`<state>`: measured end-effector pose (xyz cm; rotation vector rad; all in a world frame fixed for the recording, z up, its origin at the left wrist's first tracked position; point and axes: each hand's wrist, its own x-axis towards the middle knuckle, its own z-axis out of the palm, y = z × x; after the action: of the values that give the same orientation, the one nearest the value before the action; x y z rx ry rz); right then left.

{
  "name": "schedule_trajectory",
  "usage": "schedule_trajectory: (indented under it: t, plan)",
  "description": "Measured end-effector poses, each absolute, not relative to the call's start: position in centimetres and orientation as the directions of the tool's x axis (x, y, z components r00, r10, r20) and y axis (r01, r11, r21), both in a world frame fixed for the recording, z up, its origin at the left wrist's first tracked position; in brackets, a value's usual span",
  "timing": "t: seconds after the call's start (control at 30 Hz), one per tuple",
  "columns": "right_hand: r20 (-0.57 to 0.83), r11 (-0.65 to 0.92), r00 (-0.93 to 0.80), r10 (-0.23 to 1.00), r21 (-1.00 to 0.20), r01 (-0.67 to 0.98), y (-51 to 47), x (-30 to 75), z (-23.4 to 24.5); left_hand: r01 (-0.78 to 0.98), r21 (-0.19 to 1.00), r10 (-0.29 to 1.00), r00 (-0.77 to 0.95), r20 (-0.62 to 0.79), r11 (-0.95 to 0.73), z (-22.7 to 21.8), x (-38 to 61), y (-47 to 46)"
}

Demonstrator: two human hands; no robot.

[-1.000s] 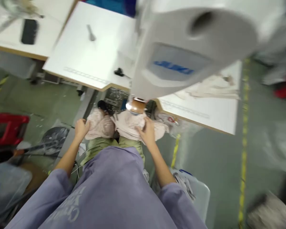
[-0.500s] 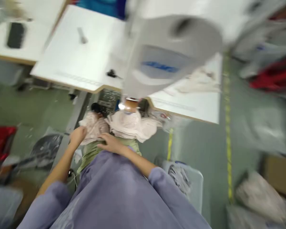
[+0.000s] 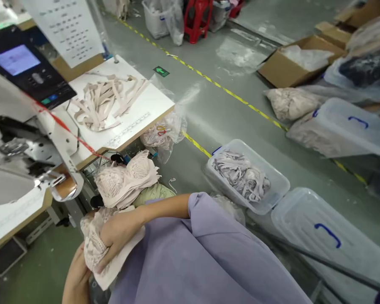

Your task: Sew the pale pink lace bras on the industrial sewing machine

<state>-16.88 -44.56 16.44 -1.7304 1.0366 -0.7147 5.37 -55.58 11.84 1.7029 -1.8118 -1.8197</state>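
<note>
My right hand (image 3: pixel 118 230) lies across a pale pink lace bra (image 3: pixel 96 236) on my lap, its fingers closed on the fabric. At the bra's lower left edge, my left hand (image 3: pixel 79 266) grips the same piece, with its fingertips partly hidden behind the cloth. Just beyond my hands, a stack of matching lace bras (image 3: pixel 126 179) rests over my knees on green fabric (image 3: pixel 155 195). Close by on the left stands the sewing machine (image 3: pixel 66 185), its rounded arm end above the table's cut-out.
Beige strips (image 3: pixel 98 103) lie on the white table (image 3: pixel 136 120). A plastic bag (image 3: pixel 160 137) with scissors hangs by its edge. To my right are a plastic bin (image 3: pixel 280 185) holding grey straps and a lidded bin (image 3: pixel 329 240). Cartons (image 3: pixel 285 67) stand farther off.
My view has swung to the right, bringing the bins and floor tape into sight. Both hands have come closer together on the lace bra.
</note>
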Motion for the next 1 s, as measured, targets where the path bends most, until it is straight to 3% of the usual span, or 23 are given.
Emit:
schedule_trajectory:
  t: [0.1,0.3,0.37,0.47,0.57,0.63,0.7,0.77,0.8,0.87,1.0]
  plan:
    - [0.064,-0.267,0.492,-0.868,-0.896,-0.354,-41.6,-20.4,18.6,-0.582,0.727,-0.668,-0.381,-0.639,-0.364,12.5,2.6,-54.4]
    - [0.143,-0.291,0.417,-0.897,-0.903,-0.315,-35.8,-26.0,19.2,-0.650,0.733,-0.644,-0.477,-0.599,-0.200,15.9,-2.7,-52.5]
    - [0.097,-0.261,0.418,-0.903,-0.897,-0.356,-34.1,-27.4,18.7,-0.605,0.786,-0.761,-0.448,-0.469,-0.128,17.0,-3.8,-52.0]
    - [0.025,-0.208,0.369,-0.929,-0.861,-0.463,-32.4,-29.0,17.1,-0.526,0.848,-0.908,-0.383,-0.169,0.064,18.2,-4.7,-50.9]
    - [0.003,-0.087,0.153,-0.988,-0.831,-0.549,-32.2,-29.6,15.5,-0.641,0.715,-0.881,-0.467,-0.076,0.278,18.9,-4.9,-49.8]
    - [0.122,-0.060,-0.071,-0.990,-0.820,-0.569,-33.3,-29.5,15.0,-0.680,0.606,-0.802,-0.586,-0.111,0.413,19.2,-5.1,-49.2]
    - [0.311,-0.217,-0.092,-0.946,-0.816,-0.536,-35.2,-28.7,14.9,-0.629,0.568,-0.702,-0.702,-0.120,0.531,19.6,-5.3,-48.8]
    - [0.390,-0.403,0.119,-0.913,-0.820,-0.407,-37.2,-27.5,14.9,-0.552,0.558,-0.621,-0.780,-0.081,0.620,20.2,-5.4,-48.5]
    - [0.370,-0.424,0.216,-0.904,-0.841,-0.335,-38.1,-26.7,14.8,-0.522,0.557,-0.594,-0.802,-0.062,0.646,20.6,-5.3,-48.3]
    - [0.280,-0.344,0.258,-0.925,-0.905,-0.249,-39.4,-25.1,14.7,-0.502,0.563,-0.577,-0.815,-0.055,0.657,21.4,-5.1,-48.3]
    - [0.151,-0.141,-0.068,-0.986,-0.981,-0.131,-41.9,-23.9,14.7,-0.586,0.618,-0.675,-0.728,-0.119,0.524,22.9,-4.9,-50.7]
